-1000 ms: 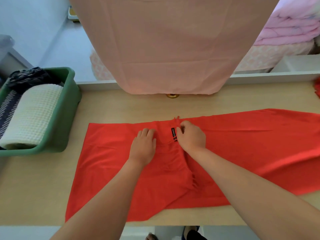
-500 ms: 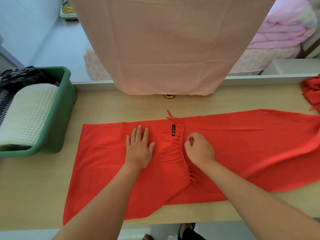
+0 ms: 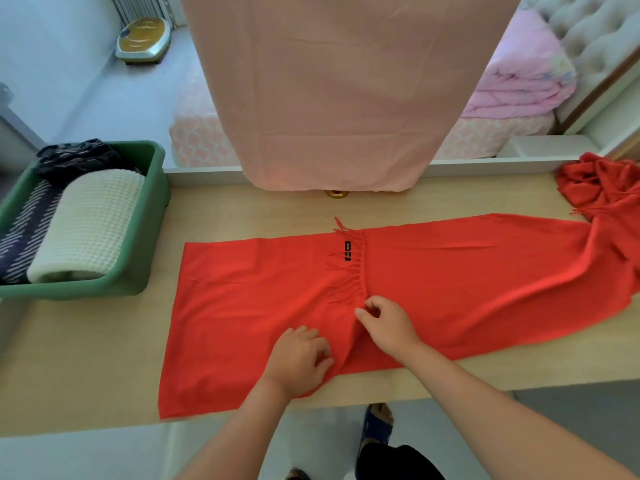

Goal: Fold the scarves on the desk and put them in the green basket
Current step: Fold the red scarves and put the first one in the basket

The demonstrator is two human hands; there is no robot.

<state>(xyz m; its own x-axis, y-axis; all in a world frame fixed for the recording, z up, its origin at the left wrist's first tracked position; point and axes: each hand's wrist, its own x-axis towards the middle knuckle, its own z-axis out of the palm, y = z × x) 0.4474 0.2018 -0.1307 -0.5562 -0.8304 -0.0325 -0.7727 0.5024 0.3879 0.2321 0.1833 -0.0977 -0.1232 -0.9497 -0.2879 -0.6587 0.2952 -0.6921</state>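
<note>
A red scarf (image 3: 242,289) is spread across the table (image 3: 86,348), its fringed end folded inward. That edge is pinched in the grip of the right hand (image 3: 389,325), likely for squaring. Whether anything is held by the curled left hand (image 3: 298,363) cannot be told. The green basket (image 3: 157,216) stands left.

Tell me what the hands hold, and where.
The right hand pinches the long red fringed cloth scarf at the near corner of its folded-over end; the left hand grips the cloth beside it.
</note>
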